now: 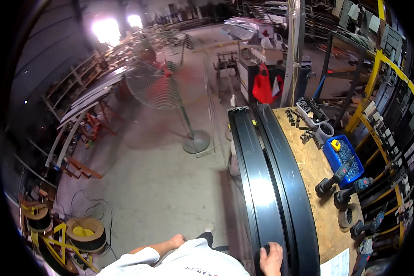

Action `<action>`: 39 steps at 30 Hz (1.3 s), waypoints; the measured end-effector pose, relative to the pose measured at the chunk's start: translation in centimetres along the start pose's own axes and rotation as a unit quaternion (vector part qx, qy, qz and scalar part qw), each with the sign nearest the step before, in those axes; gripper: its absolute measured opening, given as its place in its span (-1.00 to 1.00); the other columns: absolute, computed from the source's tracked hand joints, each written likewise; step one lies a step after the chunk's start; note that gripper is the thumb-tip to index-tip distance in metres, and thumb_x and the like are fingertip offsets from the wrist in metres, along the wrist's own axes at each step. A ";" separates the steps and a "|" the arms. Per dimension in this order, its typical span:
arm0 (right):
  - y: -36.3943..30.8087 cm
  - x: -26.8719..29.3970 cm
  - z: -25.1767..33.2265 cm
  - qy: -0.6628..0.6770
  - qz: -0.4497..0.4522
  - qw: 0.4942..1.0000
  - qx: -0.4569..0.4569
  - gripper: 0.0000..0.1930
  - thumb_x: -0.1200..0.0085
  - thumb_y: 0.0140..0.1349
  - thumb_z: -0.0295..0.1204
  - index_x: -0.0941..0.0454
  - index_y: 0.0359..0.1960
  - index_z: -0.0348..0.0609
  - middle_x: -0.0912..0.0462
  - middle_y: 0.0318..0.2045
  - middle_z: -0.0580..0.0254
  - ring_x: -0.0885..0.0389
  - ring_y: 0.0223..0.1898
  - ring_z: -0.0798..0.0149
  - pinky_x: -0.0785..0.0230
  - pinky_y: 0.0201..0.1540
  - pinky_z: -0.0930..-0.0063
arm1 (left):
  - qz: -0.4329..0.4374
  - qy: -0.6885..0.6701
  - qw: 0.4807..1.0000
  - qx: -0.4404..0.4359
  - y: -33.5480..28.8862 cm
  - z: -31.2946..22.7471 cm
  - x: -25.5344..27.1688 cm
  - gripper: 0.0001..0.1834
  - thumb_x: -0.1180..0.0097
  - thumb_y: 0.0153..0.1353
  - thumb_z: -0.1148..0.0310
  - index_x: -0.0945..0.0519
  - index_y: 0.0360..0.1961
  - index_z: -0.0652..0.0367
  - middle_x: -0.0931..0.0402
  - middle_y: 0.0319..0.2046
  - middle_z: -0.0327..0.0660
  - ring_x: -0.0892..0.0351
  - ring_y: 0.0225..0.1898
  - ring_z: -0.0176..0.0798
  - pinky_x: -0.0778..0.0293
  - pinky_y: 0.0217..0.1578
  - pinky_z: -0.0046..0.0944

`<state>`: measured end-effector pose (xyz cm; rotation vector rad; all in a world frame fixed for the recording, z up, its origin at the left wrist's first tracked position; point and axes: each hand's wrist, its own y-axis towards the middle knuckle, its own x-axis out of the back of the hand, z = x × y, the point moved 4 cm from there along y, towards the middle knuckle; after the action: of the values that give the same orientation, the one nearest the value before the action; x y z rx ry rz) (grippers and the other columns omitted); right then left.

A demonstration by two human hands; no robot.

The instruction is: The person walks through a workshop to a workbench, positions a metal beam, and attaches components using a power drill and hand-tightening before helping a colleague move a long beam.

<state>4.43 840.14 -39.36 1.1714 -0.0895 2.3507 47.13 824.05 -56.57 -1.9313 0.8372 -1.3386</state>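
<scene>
Right hand [271, 259] on black profile [258, 172], thumb apart; can't tell fingers on left hand [177, 240]. Blue bin [329, 154] near bench [309, 154] right edge: small fasteners [347, 161].

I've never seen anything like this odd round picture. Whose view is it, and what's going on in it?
There's no machine at work here: the arms are a person's own. A wide fisheye camera on their head looks down, so straight edges bend and the corners go black.

The bare right hand rests on the nearer of two long, dark, glossy metal-looking strips. The bare left hand hangs beside the body, its fingers curled; I can't tell whether it holds anything.

To the right, a light-brown wooden board worktop carries a blue plastic bin of small bits, a yellow tape measure on top, dark cordless power tools and a white paper sheet.
</scene>
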 end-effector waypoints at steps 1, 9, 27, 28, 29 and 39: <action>1.5 -0.9 -0.7 0.001 0.015 1.000 -0.010 -0.61 -0.29 0.13 -0.44 -0.56 -0.04 -0.39 -0.61 -0.04 -0.22 -0.53 0.05 -0.28 -0.37 0.18 -0.01 | 0.001 0.003 1.000 0.002 0.9 0.3 1.0 -0.52 -0.23 0.14 0.08 -0.75 -0.06 0.21 -0.69 -0.07 0.13 -0.69 -0.02 0.13 -0.56 0.02 -0.04; 11.3 -1.8 5.4 -0.043 -0.096 0.981 -0.161 -0.67 -0.23 0.20 -0.44 -0.58 -0.04 -0.40 -0.63 -0.05 -0.22 -0.56 0.04 -0.24 -0.40 0.16 0.04 | 0.018 -0.023 0.996 -0.085 15.5 4.4 11.6 -0.65 -0.20 0.14 0.23 -0.77 -0.18 0.28 -0.73 -0.22 0.09 -0.72 -0.16 0.03 -0.58 -0.08 -0.04; 23.5 11.8 -22.3 0.200 -0.625 0.721 -0.223 -0.33 -0.27 0.15 -0.66 -0.26 0.31 -0.37 -0.56 0.10 0.00 -0.58 0.13 0.18 -0.39 0.22 0.33 | 0.068 0.053 0.990 -0.113 18.3 -15.1 34.0 -0.73 -0.05 0.29 0.34 -0.72 -0.11 0.18 -0.68 -0.14 -0.05 -0.62 -0.06 0.04 -0.49 -0.04 0.01; 23.9 12.7 -22.8 0.195 -0.597 0.747 -0.218 -0.33 -0.29 0.12 -0.66 -0.28 0.29 -0.35 -0.58 0.07 0.06 -0.59 0.09 0.22 -0.41 0.18 0.36 | 0.060 0.090 0.983 -0.148 15.9 -18.2 35.2 -0.71 -0.01 0.32 0.33 -0.73 -0.10 0.16 -0.68 -0.15 -0.02 -0.62 -0.08 0.03 -0.49 -0.04 -0.02; 24.2 13.2 -22.7 0.188 -0.582 0.745 -0.267 -0.32 -0.30 0.09 -0.66 -0.30 0.27 -0.34 -0.59 0.05 0.09 -0.60 0.06 0.24 -0.41 0.16 0.37 | 0.064 0.117 0.978 -0.158 14.9 -20.1 36.0 -0.71 -0.01 0.32 0.33 -0.72 -0.09 0.15 -0.68 -0.15 -0.02 -0.63 -0.08 0.03 -0.50 -0.04 -0.02; 15.4 19.6 -28.5 -0.059 -0.725 0.528 -0.438 -0.71 -0.18 0.22 -0.49 -0.65 -0.05 -0.36 -0.63 0.08 -0.05 -0.57 0.11 0.15 -0.44 0.11 0.23 | 0.090 0.139 0.984 -0.072 20.8 -21.4 41.3 -0.68 -0.03 0.30 0.38 -0.66 0.03 0.18 -0.65 -0.07 0.02 -0.62 -0.08 0.00 -0.51 -0.02 -0.07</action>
<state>-33.35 842.64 -39.75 0.3898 -0.2005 0.4741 35.37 775.97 -44.53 -1.7482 1.2435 -1.4912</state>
